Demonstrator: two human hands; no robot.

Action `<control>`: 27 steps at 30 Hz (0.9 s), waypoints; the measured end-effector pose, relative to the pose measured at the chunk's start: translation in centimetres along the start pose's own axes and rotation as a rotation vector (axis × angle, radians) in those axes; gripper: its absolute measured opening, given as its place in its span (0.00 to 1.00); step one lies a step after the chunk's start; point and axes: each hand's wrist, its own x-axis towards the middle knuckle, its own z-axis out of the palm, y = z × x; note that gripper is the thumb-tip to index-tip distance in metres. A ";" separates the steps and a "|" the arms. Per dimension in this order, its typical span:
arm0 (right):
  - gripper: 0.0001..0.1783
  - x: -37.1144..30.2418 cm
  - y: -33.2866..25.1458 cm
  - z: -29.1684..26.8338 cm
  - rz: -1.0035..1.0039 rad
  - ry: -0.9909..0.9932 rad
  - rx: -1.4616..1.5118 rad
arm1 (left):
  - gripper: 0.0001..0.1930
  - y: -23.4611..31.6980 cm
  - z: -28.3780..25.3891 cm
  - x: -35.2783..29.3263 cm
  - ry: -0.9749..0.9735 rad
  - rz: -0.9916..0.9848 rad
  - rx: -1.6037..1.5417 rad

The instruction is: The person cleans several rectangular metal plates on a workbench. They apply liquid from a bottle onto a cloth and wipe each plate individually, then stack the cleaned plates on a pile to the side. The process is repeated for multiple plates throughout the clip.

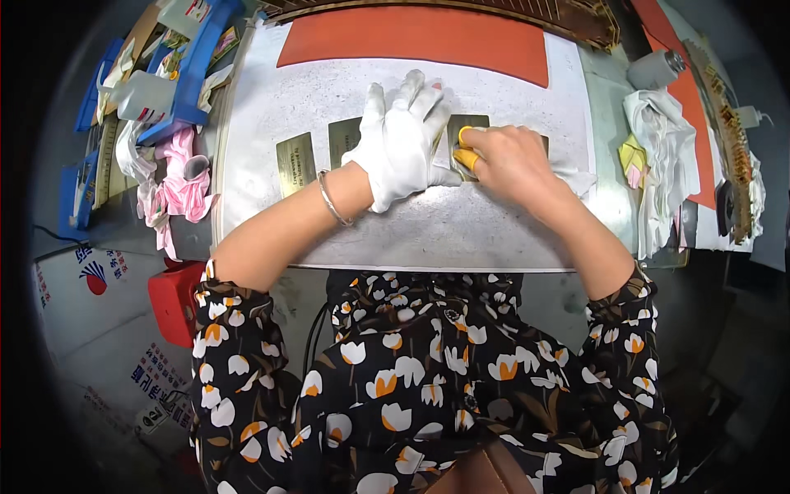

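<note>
My left hand (403,148), in a white glove, lies with fingers spread across the row of dark metal plates on the white-covered table (395,239). Its thumb points toward the plate (471,122) under my right hand. My right hand (510,165) is bare except for yellow finger cots (467,158) on two fingertips. Those fingers are closed and pressed down onto that plate; what they may hold is hidden. A lettered plate (296,165) is at the row's left end, and another plate (339,138) is partly covered by the glove. White cloth (573,177) lies beside my right wrist.
An orange-red mat (411,41) lies at the table's far side. Blue racks (193,70) with plastic bottles and a pink cloth (183,177) are on the left. A grey bottle (656,69) and white cloths (662,156) sit on the right. A red stool (174,305) stands below.
</note>
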 end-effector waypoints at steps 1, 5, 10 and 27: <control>0.07 0.4 0.0 0.3 0.004 -0.015 -0.022 | 0.44 0.2 -0.2 0.1 0.002 -0.016 -0.014; 0.06 1.2 0.5 0.7 0.028 -0.014 -0.029 | 0.45 0.7 -1.4 0.5 -0.094 -0.039 0.024; 0.05 0.7 0.3 0.7 -0.016 0.036 -0.049 | 0.45 0.5 -1.0 0.3 -0.102 -0.047 0.036; 0.09 -9.9 2.6 -6.1 0.249 0.124 0.601 | 0.48 -3.6 -3.4 -1.0 -0.202 0.206 -0.179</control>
